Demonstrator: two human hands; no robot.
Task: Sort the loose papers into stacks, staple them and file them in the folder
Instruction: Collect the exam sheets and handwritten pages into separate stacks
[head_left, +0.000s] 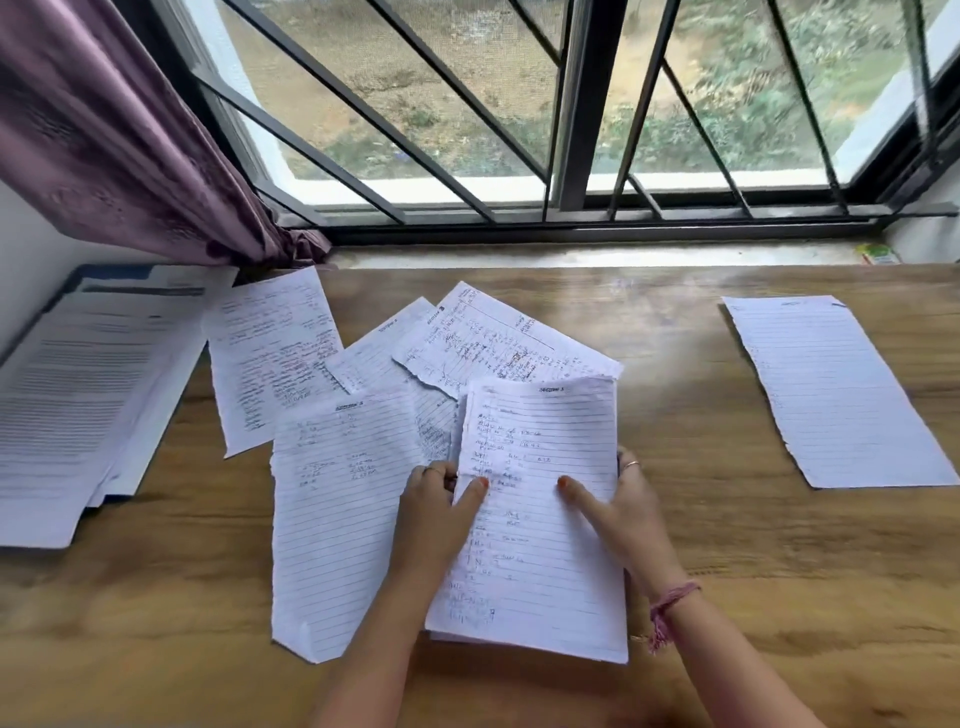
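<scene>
Both hands make my grip: left hand (441, 499) and right hand (621, 506) pinch the side edges of a lined sheet (540, 509), thumbs on top, low over the desk (727, 597). I judge sorting is under way. Left of my grip lie loose papers (337, 499); well to its right, one sheet (841, 389) begins a stack, likely where this goes.

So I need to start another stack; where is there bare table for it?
Bare wood lies between the held sheet and the lone sheet at right, and along the near edge of the table. The middle-left is crowded with loose papers reaching to the printed stack.
</scene>
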